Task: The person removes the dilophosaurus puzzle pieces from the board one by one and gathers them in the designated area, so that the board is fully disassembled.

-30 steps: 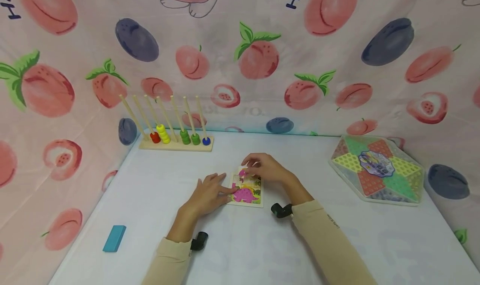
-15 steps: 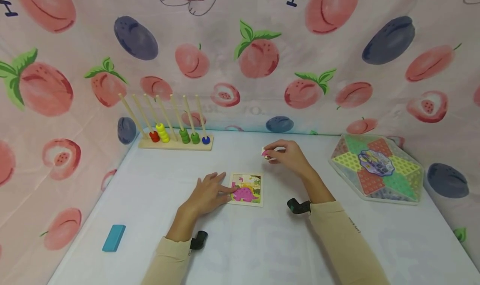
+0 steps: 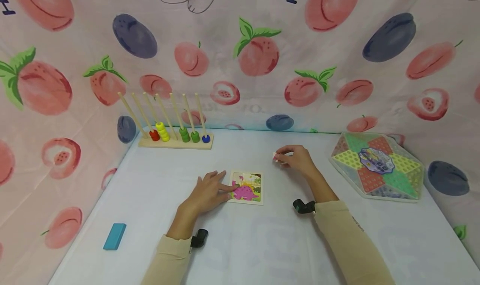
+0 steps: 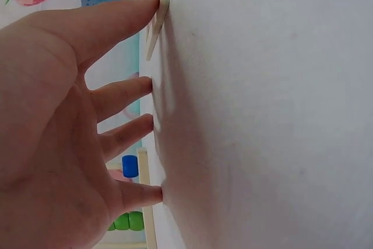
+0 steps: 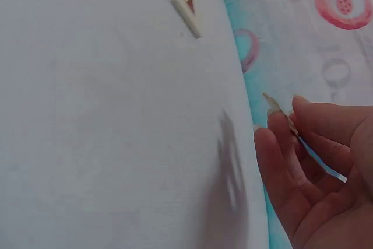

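Note:
A small square jigsaw puzzle (image 3: 246, 193) with a pink dinosaur picture and a pale wooden frame lies flat on the table. My left hand (image 3: 211, 192) rests at its left side with fingers spread; in the left wrist view the thumb (image 4: 125, 21) touches the frame's edge and other fingertips meet the tabletop. To the right and behind the puzzle, my right hand (image 3: 298, 159) pinches a small puzzle piece (image 3: 275, 156) above the table. The right wrist view shows that piece (image 5: 274, 103) edge-on between thumb and fingers, partly hidden.
At the back left stands a wooden bead rack (image 3: 176, 146) with upright pegs and coloured beads. A flat hexagonal box (image 3: 376, 166) with coloured triangles lies at the back right. A blue block (image 3: 114, 236) sits at the front left. A fruit-print cloth (image 3: 258, 93) hangs behind.
My right hand has lifted a piece off the puzzle and carried it to the right, lowering slightly in the last half second. The left hand has stayed at the puzzle.

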`<state>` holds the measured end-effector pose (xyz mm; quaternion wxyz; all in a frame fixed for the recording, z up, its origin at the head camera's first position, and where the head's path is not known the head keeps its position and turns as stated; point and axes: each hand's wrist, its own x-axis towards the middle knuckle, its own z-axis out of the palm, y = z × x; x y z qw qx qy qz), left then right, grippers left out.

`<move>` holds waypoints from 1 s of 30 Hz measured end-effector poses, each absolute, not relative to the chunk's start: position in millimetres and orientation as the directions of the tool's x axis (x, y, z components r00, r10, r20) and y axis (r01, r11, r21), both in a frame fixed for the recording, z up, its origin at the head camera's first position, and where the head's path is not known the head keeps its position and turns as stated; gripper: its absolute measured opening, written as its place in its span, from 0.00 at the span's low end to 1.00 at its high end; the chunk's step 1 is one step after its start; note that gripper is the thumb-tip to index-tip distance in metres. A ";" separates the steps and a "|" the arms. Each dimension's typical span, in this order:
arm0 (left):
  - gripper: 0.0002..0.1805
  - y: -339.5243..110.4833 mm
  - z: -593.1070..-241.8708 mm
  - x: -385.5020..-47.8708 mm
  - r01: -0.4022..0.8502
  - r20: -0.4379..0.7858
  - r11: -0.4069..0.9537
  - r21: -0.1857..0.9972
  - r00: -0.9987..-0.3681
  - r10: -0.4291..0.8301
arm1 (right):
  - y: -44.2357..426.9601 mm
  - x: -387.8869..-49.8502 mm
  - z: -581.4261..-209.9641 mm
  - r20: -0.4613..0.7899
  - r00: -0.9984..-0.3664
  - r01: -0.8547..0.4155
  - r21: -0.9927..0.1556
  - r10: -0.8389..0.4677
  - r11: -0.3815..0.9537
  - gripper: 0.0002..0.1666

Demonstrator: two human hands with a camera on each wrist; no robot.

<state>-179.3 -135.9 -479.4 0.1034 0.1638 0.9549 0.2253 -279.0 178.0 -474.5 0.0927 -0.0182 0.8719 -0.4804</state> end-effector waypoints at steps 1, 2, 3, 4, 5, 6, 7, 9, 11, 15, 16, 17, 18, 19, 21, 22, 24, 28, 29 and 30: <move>0.16 -135.8 -479.4 -179.2 0.264 -0.124 0.844 0.466 -0.925 0.358 | 178.7 -279.1 -476.9 -0.156 -0.980 0.064 -0.833 -0.122 0.549 0.18; 0.16 -135.7 -479.4 -179.0 0.264 -0.123 0.844 0.467 -0.926 0.358 | 179.2 -279.0 -479.0 -0.174 -0.978 0.079 -0.824 -0.118 0.561 0.18; 0.16 -135.6 -479.4 -178.9 0.263 -0.123 0.843 0.468 -0.926 0.357 | 179.6 -278.7 -481.1 -0.189 -0.975 0.088 -0.811 -0.116 0.578 0.17; 0.16 -135.5 -479.6 -178.9 0.263 -0.121 0.843 0.469 -0.926 0.356 | 180.0 -278.4 -483.0 -0.205 -0.972 0.099 -0.801 -0.115 0.591 0.17; 0.16 -135.4 -479.9 -178.9 0.263 -0.119 0.842 0.471 -0.927 0.356 | 180.3 -278.0 -484.7 -0.218 -0.969 0.105 -0.792 -0.118 0.601 0.17; 0.16 -135.3 -480.2 -178.8 0.262 -0.117 0.842 0.473 -0.928 0.354 | 180.4 -277.5 -486.0 -0.230 -0.966 0.112 -0.784 -0.119 0.610 0.16; 0.16 -135.2 -480.5 -178.8 0.260 -0.114 0.840 0.476 -0.929 0.352 | 180.3 -276.8 -487.1 -0.244 -0.963 0.123 -0.778 -0.115 0.616 0.16; 0.16 -134.9 -481.0 -178.7 0.255 -0.111 0.839 0.481 -0.931 0.347 | 180.0 -275.9 -489.1 -0.258 -0.960 0.135 -0.768 -0.110 0.626 0.15; 0.16 -134.1 -480.9 -178.5 0.249 -0.109 0.837 0.488 -0.934 0.342 | 179.8 -274.8 -489.3 -0.257 -0.960 0.133 -0.763 -0.108 0.633 0.15; 0.17 -132.6 -481.2 -178.6 0.246 -0.098 0.838 0.487 -0.938 0.332 | 178.2 -273.2 -488.4 -0.237 -0.966 0.112 -0.744 -0.104 0.658 0.16; 0.17 -132.4 -481.6 -178.6 0.246 -0.095 0.838 0.486 -0.939 0.331 | 177.8 -273.1 -488.2 -0.234 -0.967 0.109 -0.740 -0.103 0.663 0.16; 0.17 -132.2 -482.0 -178.6 0.249 -0.089 0.838 0.486 -0.940 0.330 | 177.2 -272.9 -488.2 -0.230 -0.968 0.104 -0.733 -0.101 0.672 0.16; 0.18 -132.1 -482.3 -178.6 0.249 -0.085 0.838 0.486 -0.941 0.329 | 176.9 -273.0 -488.3 -0.221 -0.970 0.090 -0.721 -0.105 0.687 0.16; 0.18 -132.0 -482.2 -178.5 0.247 -0.084 0.837 0.488 -0.941 0.327 | 176.6 -273.2 -488.5 -0.210 -0.972 0.075 -0.708 -0.108 0.702 0.16; 0.20 -132.2 -481.5 -178.2 0.243 -0.082 0.836 0.491 -0.943 0.322 | 175.9 -273.5 -488.6 -0.191 -0.975 0.048 -0.685 -0.115 0.727 0.16; 0.21 -132.3 -481.1 -178.1 0.245 -0.079 0.836 0.490 -0.943 0.322 | 175.6 -274.0 -488.7 -0.181 -0.976 0.033 -0.672 -0.120 0.740 0.16; 0.24 -133.0 -480.8 -178.3 0.252 -0.075 0.837 0.486 -0.942 0.327 | 175.4 -275.0 -489.6 -0.156 -0.979 0.001 -0.650 -0.132 0.760 0.15; 0.27 -133.9 -481.0 -178.8 0.270 -0.071 0.839 0.473 -0.937 0.342 | 175.5 -275.0 -492.2 -0.140 -0.980 -0.019 -0.635 -0.140 0.772 0.15; 0.27 -134.0 -481.0 -178.8 0.272 -0.072 0.838 0.473 -0.936 0.345 | 175.7 -274.7 -492.6 -0.139 -0.981 -0.019 -0.632 -0.138 0.774 0.15; 0.27 -133.9 -480.8 -178.8 0.272 -0.076 0.837 0.475 -0.935 0.347 | 175.8 -274.3 -492.6 -0.142 -0.981 -0.015 -0.630 -0.134 0.776 0.15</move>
